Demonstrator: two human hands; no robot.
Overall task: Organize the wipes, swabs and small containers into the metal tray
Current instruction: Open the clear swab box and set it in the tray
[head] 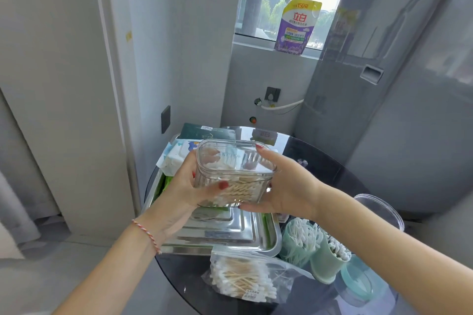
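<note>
A box of swabs sits at the centre of the frame, held above a tray between the left hand and the right hand. The tray rests on a bench. Wipe packs lie at the tray's far left. A bag of swabs lies below the tray in the frame, touching its near rim. Cups of swabs stand at lower right.

Clear glossy plastic box; mirror-bright metal tray (dark glass tabletop).
</note>
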